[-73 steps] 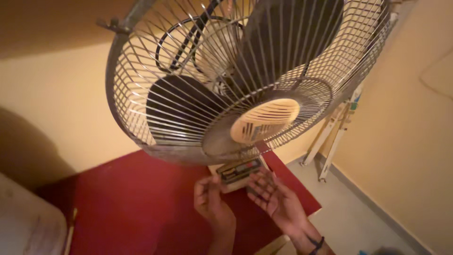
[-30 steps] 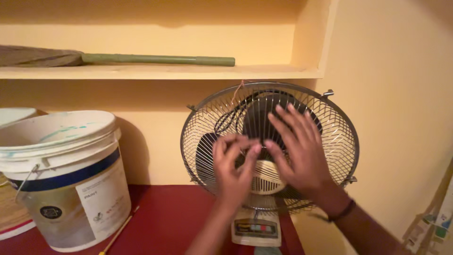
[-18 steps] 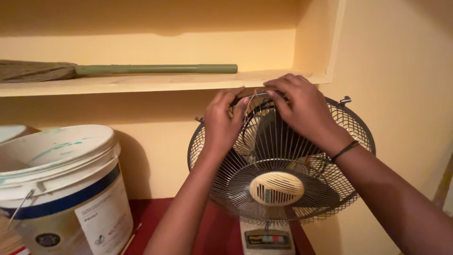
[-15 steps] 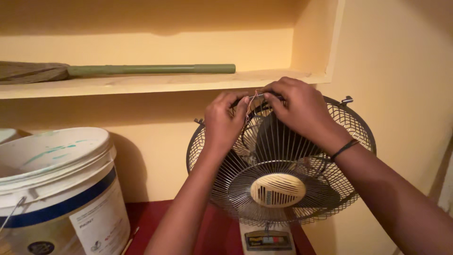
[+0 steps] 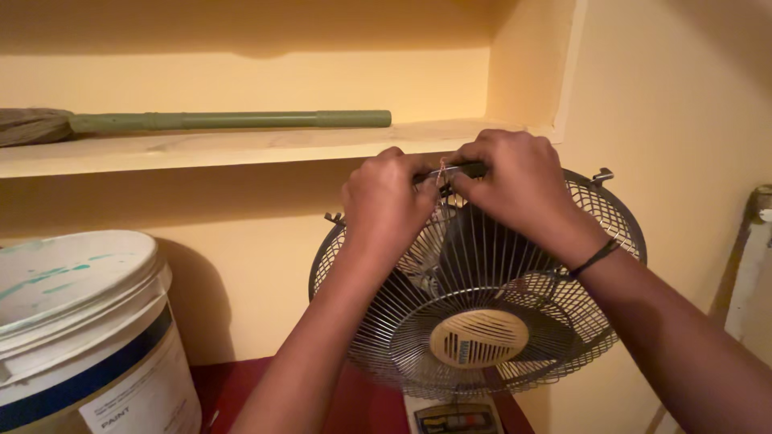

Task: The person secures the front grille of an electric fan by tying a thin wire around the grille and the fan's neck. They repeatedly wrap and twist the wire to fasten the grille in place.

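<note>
A table fan (image 5: 482,321) with a round wire grille stands at lower centre of the frame, tilted slightly back against a yellow wall. Both hands meet at the top rim of the grille, just right of centre. The left hand (image 5: 388,201) and right hand (image 5: 515,183) curl tightly, fingertips pinching a small metal clip or wire (image 5: 445,171) there, likely gripping close together for fine control. A green-handled broom (image 5: 201,122) lies on the shelf at upper left; a white paint bucket (image 5: 80,329) sits lower left.
</note>
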